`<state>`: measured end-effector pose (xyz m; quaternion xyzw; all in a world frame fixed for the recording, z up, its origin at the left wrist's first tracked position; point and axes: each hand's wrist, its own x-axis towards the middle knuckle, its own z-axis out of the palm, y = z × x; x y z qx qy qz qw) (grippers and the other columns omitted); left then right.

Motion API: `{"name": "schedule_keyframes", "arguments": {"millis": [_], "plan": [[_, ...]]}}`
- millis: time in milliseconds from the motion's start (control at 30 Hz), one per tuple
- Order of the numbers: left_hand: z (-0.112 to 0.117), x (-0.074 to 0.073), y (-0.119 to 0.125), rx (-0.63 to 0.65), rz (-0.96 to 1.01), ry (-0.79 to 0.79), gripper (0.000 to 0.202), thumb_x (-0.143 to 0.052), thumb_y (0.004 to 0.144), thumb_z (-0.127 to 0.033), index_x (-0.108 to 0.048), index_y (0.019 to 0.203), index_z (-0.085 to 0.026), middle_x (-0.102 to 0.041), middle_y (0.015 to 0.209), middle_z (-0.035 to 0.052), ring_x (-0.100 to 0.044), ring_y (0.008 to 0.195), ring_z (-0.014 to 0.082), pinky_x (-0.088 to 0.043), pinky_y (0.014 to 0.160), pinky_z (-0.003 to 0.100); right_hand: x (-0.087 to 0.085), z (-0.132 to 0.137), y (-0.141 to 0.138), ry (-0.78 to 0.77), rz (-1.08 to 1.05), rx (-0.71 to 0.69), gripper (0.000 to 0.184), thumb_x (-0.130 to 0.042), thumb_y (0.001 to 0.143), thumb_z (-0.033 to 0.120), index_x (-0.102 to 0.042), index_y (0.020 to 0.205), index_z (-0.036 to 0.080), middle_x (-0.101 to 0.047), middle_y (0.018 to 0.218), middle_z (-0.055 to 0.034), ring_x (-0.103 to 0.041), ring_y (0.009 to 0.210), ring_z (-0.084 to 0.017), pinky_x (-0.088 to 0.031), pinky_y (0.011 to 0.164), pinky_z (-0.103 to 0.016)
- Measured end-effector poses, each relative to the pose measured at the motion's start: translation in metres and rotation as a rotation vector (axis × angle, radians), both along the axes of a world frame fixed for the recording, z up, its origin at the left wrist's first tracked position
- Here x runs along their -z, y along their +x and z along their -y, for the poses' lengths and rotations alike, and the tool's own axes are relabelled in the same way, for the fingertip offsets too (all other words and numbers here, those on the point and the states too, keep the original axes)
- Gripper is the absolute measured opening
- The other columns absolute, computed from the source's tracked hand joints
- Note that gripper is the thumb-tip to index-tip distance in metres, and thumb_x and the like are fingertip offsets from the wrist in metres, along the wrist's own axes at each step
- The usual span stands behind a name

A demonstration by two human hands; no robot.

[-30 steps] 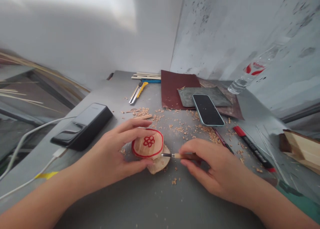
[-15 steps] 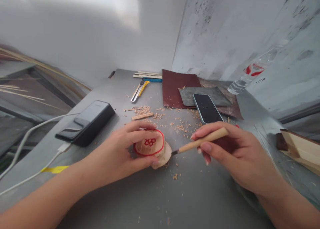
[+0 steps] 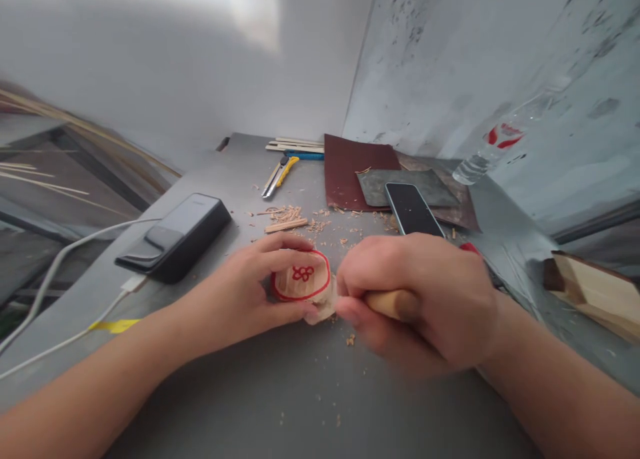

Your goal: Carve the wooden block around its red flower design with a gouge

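My left hand (image 3: 270, 279) grips a small wooden block (image 3: 301, 287) on the grey table, thumb on the near side and fingers over the far side. Its pale top carries a red outline and a red flower drawing. A paler, rough-cut part of the wood sticks out at the block's right. Close against that end, my right hand (image 3: 415, 299) is wrapped around a carving tool with a round wooden handle (image 3: 395, 304). The handle's butt points toward me. My fingers hide the tool's blade, so I cannot tell whether it touches the wood.
Wood shavings (image 3: 285, 215) and a short wood strip (image 3: 287, 225) lie behind the block. Farther back are a yellow utility knife (image 3: 281, 175), sandpaper sheets (image 3: 355, 172), a phone (image 3: 414, 209) and a water bottle (image 3: 495, 149). A black power bank (image 3: 175, 239) with white cables stands left.
My right hand has moved left to the block and changed from a loose pen-like hold to a closed fist around the tool. My left hand keeps its hold on the block.
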<state>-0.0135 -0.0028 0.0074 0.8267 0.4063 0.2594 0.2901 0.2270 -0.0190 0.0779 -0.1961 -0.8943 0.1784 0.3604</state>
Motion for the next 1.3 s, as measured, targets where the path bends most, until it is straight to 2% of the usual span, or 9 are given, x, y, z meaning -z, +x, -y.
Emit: {"name": "schedule_keyframes", "arguments": {"millis": [100,233,433,600,733,933,1067,1200,1300], "plan": [[-0.001,0.000,-0.001,0.016,0.033,-0.031,0.028,-0.083,0.085,-0.044,-0.077,0.107,-0.028,-0.067,0.137,0.0075,-0.068,0.123,0.0313,-0.059,0.104,0.044,0.013,-0.001,0.004,-0.090,-0.094,0.032,0.012,-0.062,0.098,0.013,-0.055,0.092,0.022,-0.066,0.078,0.0022,-0.067,0.069,-0.012,-0.057,0.065,-0.025],[-0.002,0.001,-0.002,0.014,0.047,-0.043,0.034,-0.085,0.083,-0.045,-0.077,0.113,-0.031,-0.066,0.140,0.0061,-0.067,0.126,0.0320,-0.058,0.107,0.047,0.014,-0.002,0.006,-0.121,-0.299,0.054,0.014,-0.062,0.101,0.015,-0.056,0.093,0.024,-0.058,0.069,0.0045,-0.068,0.068,-0.014,-0.058,0.064,-0.027],[-0.001,0.001,-0.002,0.011,0.042,-0.077,0.032,-0.085,0.084,-0.045,-0.078,0.111,-0.030,-0.066,0.139,0.0065,-0.065,0.129,0.0327,-0.059,0.104,0.043,0.028,-0.016,0.009,-0.085,0.000,-0.179,0.020,-0.056,0.105,0.016,-0.052,0.086,0.022,-0.070,0.085,-0.0017,-0.066,0.076,-0.013,-0.055,0.073,-0.026],[-0.001,0.000,-0.002,0.040,0.052,-0.058,0.028,-0.084,0.086,-0.043,-0.078,0.111,-0.031,-0.065,0.141,0.0053,-0.063,0.132,0.0319,-0.055,0.112,0.046,0.026,-0.014,0.010,-0.112,-0.099,-0.068,0.017,-0.057,0.106,0.016,-0.055,0.089,0.020,-0.070,0.087,-0.0019,-0.068,0.084,-0.012,-0.055,0.080,-0.023],[-0.001,-0.001,-0.001,0.023,0.035,-0.072,0.032,-0.084,0.084,-0.045,-0.078,0.113,-0.032,-0.066,0.140,0.0059,-0.064,0.131,0.0340,-0.058,0.108,0.046,0.026,-0.018,0.010,-0.157,-0.027,-0.173,0.020,-0.054,0.107,0.016,-0.053,0.087,0.021,-0.071,0.087,-0.0005,-0.065,0.079,-0.011,-0.054,0.077,-0.022],[-0.001,0.002,-0.002,0.030,0.077,-0.051,0.038,-0.084,0.085,-0.041,-0.075,0.121,-0.033,-0.065,0.143,0.0073,-0.064,0.132,0.0342,-0.058,0.109,0.047,0.028,-0.022,0.012,-0.179,-0.134,-0.080,0.021,-0.057,0.107,0.021,-0.057,0.087,0.019,-0.072,0.092,-0.0037,-0.067,0.076,-0.011,-0.054,0.075,-0.022],[-0.001,0.002,-0.001,0.031,0.071,-0.080,0.035,-0.084,0.084,-0.039,-0.076,0.118,-0.033,-0.066,0.141,0.0068,-0.063,0.134,0.0343,-0.058,0.109,0.046,0.031,-0.024,0.011,-0.233,0.029,-0.166,0.021,-0.053,0.108,0.020,-0.054,0.087,0.020,-0.073,0.086,-0.0021,-0.065,0.074,-0.012,-0.053,0.073,-0.024],[-0.001,0.002,-0.001,0.027,0.082,-0.079,0.035,-0.084,0.084,-0.041,-0.076,0.118,-0.034,-0.066,0.141,0.0055,-0.064,0.132,0.0346,-0.059,0.109,0.048,0.031,-0.025,0.012,-0.170,-0.098,-0.107,0.024,-0.056,0.108,0.024,-0.055,0.085,0.021,-0.074,0.094,-0.0046,-0.068,0.078,-0.013,-0.055,0.072,-0.024],[-0.001,0.002,-0.001,0.025,0.079,-0.080,0.030,-0.085,0.083,-0.042,-0.077,0.112,-0.034,-0.065,0.142,0.0047,-0.063,0.133,0.0354,-0.057,0.111,0.050,0.031,-0.025,0.010,-0.187,-0.123,-0.166,0.022,-0.054,0.109,0.020,-0.055,0.087,0.020,-0.074,0.088,-0.0035,-0.068,0.076,-0.012,-0.055,0.072,-0.023]]}}
